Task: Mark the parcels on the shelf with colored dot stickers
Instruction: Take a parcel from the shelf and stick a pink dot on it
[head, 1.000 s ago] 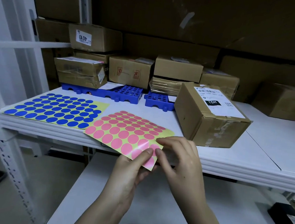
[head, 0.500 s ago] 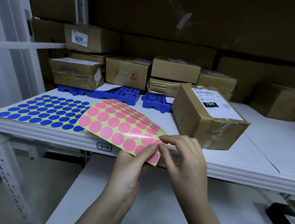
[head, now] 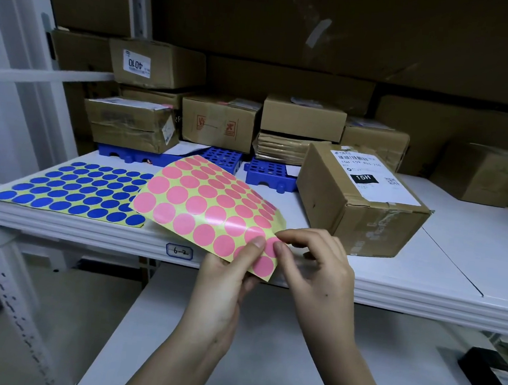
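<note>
**Operator:** The left hand (head: 226, 285) is pinching the near corner of the pink dot sheet (head: 211, 210), thumb on top, and is holding the sheet lifted and curling above the front edge of the shelf (head: 454, 271). The right hand (head: 316, 268) is working at that same corner with curled thumb and forefinger, apparently picking at the edge of one pink dot. Whether a dot is already lifting cannot be told from here.

**Supervisor:** Where are the parcels sitting?

**Operator:** The labelled parcel (head: 359, 201) is resting on the shelf just right of the sheet. The other parcels (head: 219, 121) are stacked at the back. The blue dot sheet (head: 71, 191) is lying flat to the left, partly overlapped by the pink sheet.

**Supervisor:** Which faults are likely at this step?

**Operator:** Three, in my judgement. The dot may be folding onto itself as it peels, because the sheet is bending and only one corner is supported. The backing may be tearing if the fingernail is catching paper instead of the dot edge. The peeled dot may be sticking to a fingertip and spoiling its adhesive before reaching the parcel.
</note>
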`<state>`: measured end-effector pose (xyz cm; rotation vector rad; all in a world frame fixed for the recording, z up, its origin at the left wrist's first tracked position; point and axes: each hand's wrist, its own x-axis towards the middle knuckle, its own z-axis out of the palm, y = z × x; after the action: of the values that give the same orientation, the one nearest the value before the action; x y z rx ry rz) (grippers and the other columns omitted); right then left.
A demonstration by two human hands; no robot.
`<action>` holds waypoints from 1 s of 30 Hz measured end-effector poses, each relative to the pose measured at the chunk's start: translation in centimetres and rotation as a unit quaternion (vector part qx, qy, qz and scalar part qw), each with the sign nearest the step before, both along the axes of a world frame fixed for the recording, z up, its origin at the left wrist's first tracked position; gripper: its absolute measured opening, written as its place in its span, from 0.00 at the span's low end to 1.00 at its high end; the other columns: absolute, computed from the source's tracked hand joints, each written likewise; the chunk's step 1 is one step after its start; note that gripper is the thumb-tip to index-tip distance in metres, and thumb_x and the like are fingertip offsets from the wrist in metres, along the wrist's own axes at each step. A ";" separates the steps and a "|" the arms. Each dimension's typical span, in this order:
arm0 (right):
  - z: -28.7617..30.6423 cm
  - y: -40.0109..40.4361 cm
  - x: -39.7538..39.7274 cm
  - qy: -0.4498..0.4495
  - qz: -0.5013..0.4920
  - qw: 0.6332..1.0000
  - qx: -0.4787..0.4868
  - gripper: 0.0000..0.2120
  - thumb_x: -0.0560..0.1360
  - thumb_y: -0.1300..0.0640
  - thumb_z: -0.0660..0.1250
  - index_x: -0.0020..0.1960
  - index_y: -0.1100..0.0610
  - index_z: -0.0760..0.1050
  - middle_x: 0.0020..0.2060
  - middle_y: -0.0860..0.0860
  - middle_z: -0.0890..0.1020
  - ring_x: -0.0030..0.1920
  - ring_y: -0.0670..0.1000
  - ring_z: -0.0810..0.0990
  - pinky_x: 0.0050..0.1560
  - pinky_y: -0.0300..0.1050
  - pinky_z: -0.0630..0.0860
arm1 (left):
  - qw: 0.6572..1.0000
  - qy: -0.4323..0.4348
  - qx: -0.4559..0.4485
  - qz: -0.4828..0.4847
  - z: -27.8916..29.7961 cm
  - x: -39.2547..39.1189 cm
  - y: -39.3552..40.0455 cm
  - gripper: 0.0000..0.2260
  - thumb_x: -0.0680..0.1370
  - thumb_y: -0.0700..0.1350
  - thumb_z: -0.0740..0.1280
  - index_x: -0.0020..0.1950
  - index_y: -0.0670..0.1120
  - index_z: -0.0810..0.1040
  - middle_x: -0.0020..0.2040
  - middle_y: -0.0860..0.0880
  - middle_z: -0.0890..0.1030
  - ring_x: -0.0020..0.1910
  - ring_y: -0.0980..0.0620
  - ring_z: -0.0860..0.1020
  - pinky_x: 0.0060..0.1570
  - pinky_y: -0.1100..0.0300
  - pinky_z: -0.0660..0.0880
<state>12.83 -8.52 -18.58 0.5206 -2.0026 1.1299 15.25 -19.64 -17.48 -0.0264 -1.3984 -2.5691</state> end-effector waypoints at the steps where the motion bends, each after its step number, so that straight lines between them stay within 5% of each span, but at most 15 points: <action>1: 0.0 0.0 0.0 -0.004 -0.003 1.000 -0.003 0.03 0.74 0.52 0.69 0.46 0.50 0.80 0.43 0.38 0.80 0.48 0.45 0.77 0.46 0.32 0.69 | 1.000 -0.001 0.001 0.001 0.0 0.0 0.0 0.07 0.78 0.39 0.65 0.51 0.48 0.80 0.46 0.51 0.85 0.48 0.55 0.82 0.48 0.58 0.78; 11: -0.2 -0.2 -0.3 0.109 -0.082 0.989 0.048 0.03 0.75 0.56 0.70 0.46 0.54 0.81 0.44 0.44 0.81 0.48 0.50 0.77 0.47 0.43 0.73 | 0.999 -0.012 0.031 -0.005 0.3 -0.1 -0.1 0.09 0.79 0.41 0.63 0.58 0.47 0.78 0.52 0.48 0.85 0.50 0.52 0.83 0.50 0.53 0.78; 17: 0.3 -0.6 -1.7 0.064 -0.028 0.997 0.024 0.06 0.76 0.52 0.67 0.45 0.54 0.79 0.43 0.43 0.78 0.47 0.48 0.76 0.46 0.42 0.71 | 0.999 -0.035 -0.022 0.013 1.5 -1.3 -2.0 0.06 0.80 0.38 0.61 0.51 0.42 0.78 0.42 0.48 0.85 0.44 0.52 0.84 0.40 0.57 0.81; 24: 1.4 -2.4 -1.6 -0.025 0.080 0.993 -0.086 0.01 0.75 0.53 0.68 0.44 0.50 0.78 0.44 0.42 0.80 0.52 0.48 0.79 0.49 0.43 0.74 | 0.985 -0.118 0.121 -0.044 3.0 -3.1 -3.7 0.08 0.81 0.38 0.59 0.59 0.39 0.73 0.40 0.43 0.85 0.34 0.48 0.84 0.28 0.57 0.80; 27: 1.7 -2.4 -2.0 -0.070 0.105 0.984 -0.129 0.07 0.76 0.60 0.70 0.43 0.49 0.77 0.43 0.45 0.81 0.51 0.48 0.80 0.47 0.42 0.75 | 0.973 -0.135 0.141 -0.125 3.7 -3.2 -4.3 0.12 0.81 0.43 0.58 0.59 0.37 0.73 0.51 0.37 0.83 0.45 0.42 0.84 0.38 0.50 0.82; 30: 1.9 -2.3 -2.9 -0.109 0.111 0.978 -0.137 0.07 0.76 0.62 0.68 0.44 0.50 0.76 0.43 0.46 0.82 0.49 0.46 0.82 0.47 0.44 0.77 | 0.964 -0.145 0.044 -0.218 4.1 -3.1 -5.2 0.17 0.80 0.46 0.55 0.62 0.37 0.73 0.57 0.36 0.81 0.53 0.38 0.81 0.44 0.50 0.81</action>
<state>9.96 -10.77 -16.70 0.5015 -1.9596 1.6342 12.19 -24.88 -13.41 0.0653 -1.5134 -3.1028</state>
